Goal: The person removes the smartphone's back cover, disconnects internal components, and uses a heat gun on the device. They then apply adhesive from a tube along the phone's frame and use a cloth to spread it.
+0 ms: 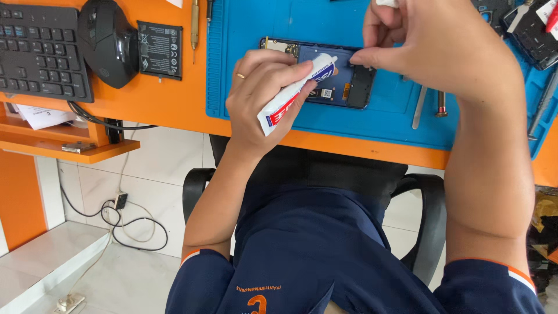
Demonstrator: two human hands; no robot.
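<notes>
My left hand, a ring on one finger, grips a white glue tube with red and blue print. The tube's nozzle points up and right over an opened phone that lies back-off on the blue work mat. My right hand hovers over the phone's right end. Its thumb and forefinger are pinched together just right of the nozzle tip, and anything between them is too small to make out. A white scrap shows at its curled fingers.
On the orange desk to the left are a black keyboard, a black mouse, a flat black battery and a slim brass tool. Metal tweezers and a small screwdriver lie on the mat; another dark device sits at the far right.
</notes>
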